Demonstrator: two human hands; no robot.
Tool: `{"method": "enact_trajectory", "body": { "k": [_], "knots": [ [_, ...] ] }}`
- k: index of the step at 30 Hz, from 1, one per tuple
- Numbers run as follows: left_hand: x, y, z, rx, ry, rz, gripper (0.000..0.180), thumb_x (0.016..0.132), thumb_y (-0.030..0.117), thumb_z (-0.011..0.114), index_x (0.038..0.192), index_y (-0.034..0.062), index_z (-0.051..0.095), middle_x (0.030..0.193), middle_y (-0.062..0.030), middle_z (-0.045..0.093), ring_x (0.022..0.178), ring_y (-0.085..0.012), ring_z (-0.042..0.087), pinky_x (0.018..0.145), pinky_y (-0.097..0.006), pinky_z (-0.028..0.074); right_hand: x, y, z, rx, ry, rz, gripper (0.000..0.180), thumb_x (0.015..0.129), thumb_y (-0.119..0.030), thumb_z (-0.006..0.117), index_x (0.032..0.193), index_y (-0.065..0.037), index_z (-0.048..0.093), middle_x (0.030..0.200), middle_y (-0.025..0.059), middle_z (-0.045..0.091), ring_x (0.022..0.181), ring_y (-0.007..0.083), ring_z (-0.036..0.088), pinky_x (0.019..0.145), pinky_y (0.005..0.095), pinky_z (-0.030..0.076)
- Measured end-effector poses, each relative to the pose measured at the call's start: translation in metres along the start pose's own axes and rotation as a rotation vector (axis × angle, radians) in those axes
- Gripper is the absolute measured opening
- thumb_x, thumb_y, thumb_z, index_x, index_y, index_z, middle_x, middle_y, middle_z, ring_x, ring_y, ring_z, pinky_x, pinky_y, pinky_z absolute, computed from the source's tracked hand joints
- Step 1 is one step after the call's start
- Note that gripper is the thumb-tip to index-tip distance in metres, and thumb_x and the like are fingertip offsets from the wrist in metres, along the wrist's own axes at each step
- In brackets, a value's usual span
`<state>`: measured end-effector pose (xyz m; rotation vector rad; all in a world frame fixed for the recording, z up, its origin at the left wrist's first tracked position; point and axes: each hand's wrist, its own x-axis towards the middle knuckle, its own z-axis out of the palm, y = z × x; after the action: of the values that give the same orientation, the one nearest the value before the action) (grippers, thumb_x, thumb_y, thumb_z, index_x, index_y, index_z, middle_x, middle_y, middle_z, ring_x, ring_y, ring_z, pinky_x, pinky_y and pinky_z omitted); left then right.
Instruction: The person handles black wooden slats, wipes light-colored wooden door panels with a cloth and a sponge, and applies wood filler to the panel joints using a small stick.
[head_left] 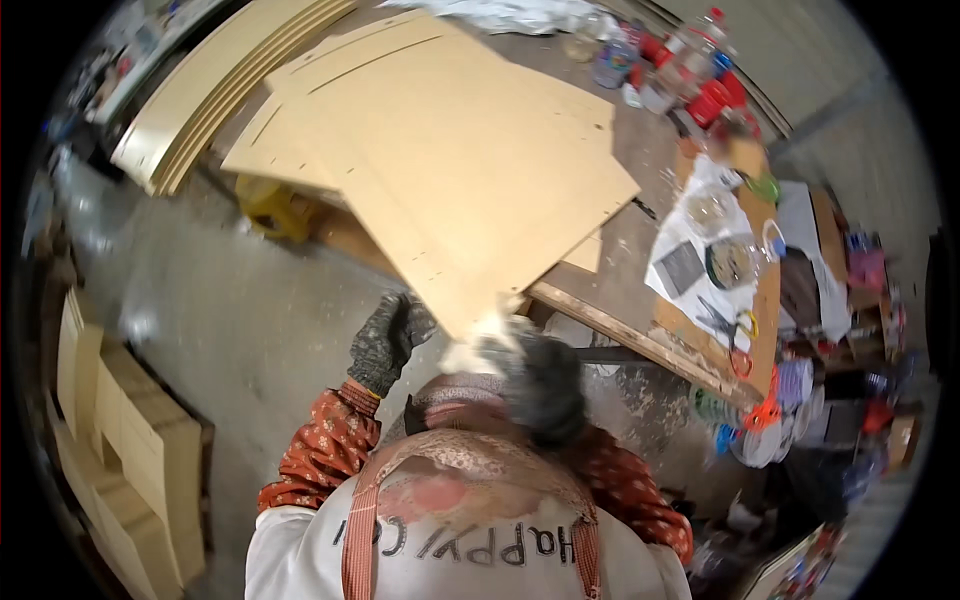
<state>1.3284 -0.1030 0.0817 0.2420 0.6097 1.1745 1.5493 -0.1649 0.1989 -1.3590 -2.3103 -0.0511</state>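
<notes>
A pale yellow wooden board (480,190) lies on top of other flat panels, one corner pointing toward me past the table edge. My left hand (388,342), in a dark grey knit glove, is closed at the board's left edge near that corner. Some of its fingers are hidden. My right hand (545,385), also gloved and smeared by motion, is closed on a crumpled off-white cloth (485,347). The cloth is against the board's near corner and covers part of it.
The worktable (625,270) carries scissors (728,325), a dark square block (680,268), a clear jar (732,262) and several bottles (690,60) on the right. Curved panels (215,100) are stacked far left. Wooden pieces (130,430) stand on the floor, lower left.
</notes>
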Motion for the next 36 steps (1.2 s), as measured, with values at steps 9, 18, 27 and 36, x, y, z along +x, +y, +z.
{"method": "enact_trajectory", "body": {
  "k": [9, 18, 27, 36],
  "knots": [
    [0.009, -0.01, 0.069, 0.232, 0.117, -0.277, 0.028, 0.089, 0.017, 0.058, 0.112, 0.0039, 0.051, 0.096, -0.0067, 0.058, 0.079, -0.0157, 0.062, 0.061, -0.027, 0.053, -0.001, 0.061, 0.013, 0.461, -0.123, 0.494, 0.043, 0.093, -0.039, 0.045, 0.128, -0.013, 0.048, 0.134, 0.0126, 0.042, 0.097, 0.0226, 0.055, 0.072, 0.0413, 0.051],
    [-0.02, 0.007, 0.036, 0.246, 0.322, 0.141, 0.018, 0.082, 0.016, 0.059, 0.096, 0.0047, 0.059, 0.081, -0.0044, 0.063, 0.06, -0.0128, 0.059, 0.047, -0.024, 0.047, 0.044, 0.046, 0.049, -0.049, -0.071, -0.203, 0.033, 0.087, -0.02, 0.047, 0.119, -0.018, 0.056, 0.111, 0.0055, 0.054, 0.094, 0.0251, 0.053, 0.084, 0.0427, 0.044],
    [-0.073, 0.088, -0.013, 0.227, 0.423, 0.327, 0.033, 0.079, 0.015, 0.064, 0.106, -0.0017, 0.055, 0.095, -0.0097, 0.061, 0.085, -0.0216, 0.062, 0.075, -0.033, 0.052, 0.038, 0.167, -0.019, -0.047, 0.21, 0.432, 0.039, 0.083, -0.01, 0.051, 0.121, -0.011, 0.054, 0.116, 0.0116, 0.057, 0.108, 0.0299, 0.051, 0.093, 0.0419, 0.04],
    [-0.064, 0.084, 0.0, 0.02, 0.299, 0.355, 0.041, 0.082, 0.013, 0.059, 0.118, -0.0048, 0.048, 0.112, -0.0165, 0.056, 0.101, -0.0281, 0.057, 0.089, -0.04, 0.048, 0.042, 0.013, 0.068, 0.27, -0.049, -0.131, 0.038, 0.089, -0.012, 0.048, 0.126, -0.01, 0.048, 0.105, 0.0114, 0.058, 0.078, 0.0159, 0.059, 0.059, 0.0277, 0.05]
  ]
}}
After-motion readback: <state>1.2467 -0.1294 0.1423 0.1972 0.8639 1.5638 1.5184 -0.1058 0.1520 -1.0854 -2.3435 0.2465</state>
